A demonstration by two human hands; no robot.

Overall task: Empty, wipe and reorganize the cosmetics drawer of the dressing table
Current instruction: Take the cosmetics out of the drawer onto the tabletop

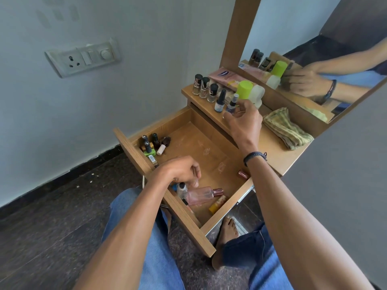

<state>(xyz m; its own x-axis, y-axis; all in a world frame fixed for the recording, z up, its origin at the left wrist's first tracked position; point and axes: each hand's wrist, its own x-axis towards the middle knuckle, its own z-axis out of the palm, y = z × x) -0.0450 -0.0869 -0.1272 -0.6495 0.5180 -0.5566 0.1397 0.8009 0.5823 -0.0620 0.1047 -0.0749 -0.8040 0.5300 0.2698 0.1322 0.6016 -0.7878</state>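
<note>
drawer (201, 143): pulled right out, partly emptied; dusty marks on the bare floor, so wipe not yet done by the look of it.
l hand (182, 169): down in the near end of drawer, fingers curled over a small btl (181, 188) w/ black cap; can't tell if it has it gripped or is just touching.
r hand (244, 120): up at the shelf (188, 92), fingers curled round the lower part of a spray btl (232, 104), beside the row already standing there.
pink btl (200, 195): lying on its side near the drawer front, touching the small btl. prob glass, smooth, so slippery + breakable; will roll. take round the body, not the cap.
yellow tube (217, 204): just beside pink btl, light, prob plastic, easy pinch mid-body.
polishes (150, 144): cluster in far-left corner, some upright, some tipped. small, glass, top-heavy; take by the caps, one or two at a time.
cap (243, 174): copper-coloured thing at the right wall, part hidden by r arm; can't tell what it belongs to.
cloth (287, 129): folded on the table top by the mirror, soft, grab anywhere.
</note>
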